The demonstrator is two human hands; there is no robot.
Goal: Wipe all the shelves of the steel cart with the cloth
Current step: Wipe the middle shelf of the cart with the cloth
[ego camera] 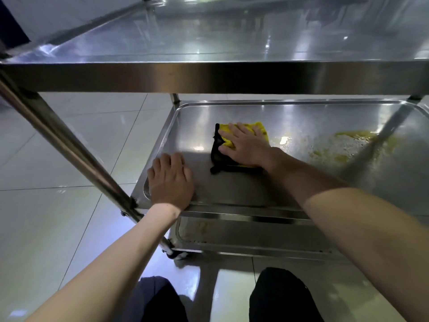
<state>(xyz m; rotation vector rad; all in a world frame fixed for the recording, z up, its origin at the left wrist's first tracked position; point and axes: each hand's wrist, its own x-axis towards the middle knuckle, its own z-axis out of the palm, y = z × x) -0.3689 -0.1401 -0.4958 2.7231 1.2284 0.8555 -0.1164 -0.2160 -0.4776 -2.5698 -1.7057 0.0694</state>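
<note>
The steel cart has three shelves: a shiny top shelf [209, 75], a middle shelf [301, 117] and a bottom shelf [255, 238]. A yellow cloth with black edging [260, 129] lies on the middle shelf. My right hand [243, 145] presses flat on the cloth with fingers spread. My left hand [170, 180] rests flat on the middle shelf's near left corner. A yellowish greasy smear [343, 147] covers the right part of the middle shelf. The bottom shelf shows yellowish crumbs and stains [199, 228] at its left.
The cart's slanted handle tube [69, 147] runs down the left side to a caster [176, 254]. Glossy white floor tiles [58, 205] surround the cart. My knees in dark trousers [278, 296] are at the bottom of the view.
</note>
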